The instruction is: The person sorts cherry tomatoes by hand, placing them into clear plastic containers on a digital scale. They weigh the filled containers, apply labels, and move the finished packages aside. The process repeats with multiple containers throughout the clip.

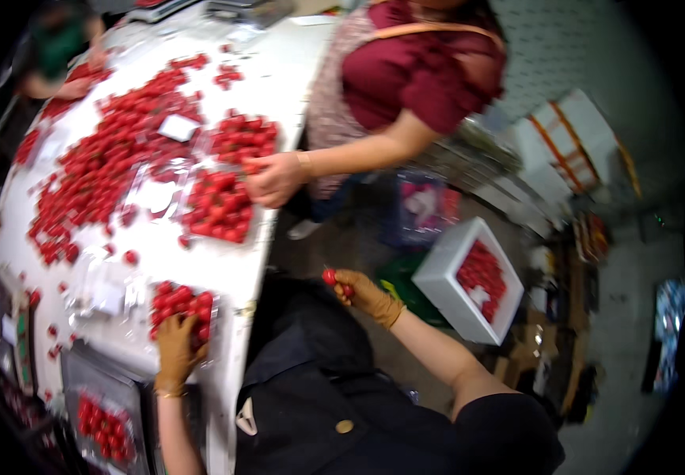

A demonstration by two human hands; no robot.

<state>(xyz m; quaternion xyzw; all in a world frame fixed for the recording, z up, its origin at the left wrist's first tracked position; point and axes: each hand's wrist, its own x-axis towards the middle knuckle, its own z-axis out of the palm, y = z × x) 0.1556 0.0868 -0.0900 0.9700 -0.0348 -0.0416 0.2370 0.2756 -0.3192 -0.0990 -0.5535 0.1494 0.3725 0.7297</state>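
My left hand point(174, 348), in a tan glove, rests on a clear pack of red cherry tomatoes point(180, 301) at the table edge, fingers bent but apart. My right hand point(358, 293), also gloved, is held off the table beside my dark apron, closed on red cherry tomatoes point(331, 277). Loose tomatoes point(97, 166) are heaped on the white table point(239, 83), with empty clear containers point(105, 293) near my left hand. Below it, another pack point(103, 423) sits on a grey scale point(85, 368).
A co-worker in maroon point(390, 79) reaches a hand point(275, 178) to another filled pack point(216, 206). Another person point(57, 55) works at the far left. A white foam box of red tomatoes point(429, 277) stands to my right, near a blue crate point(413, 206).
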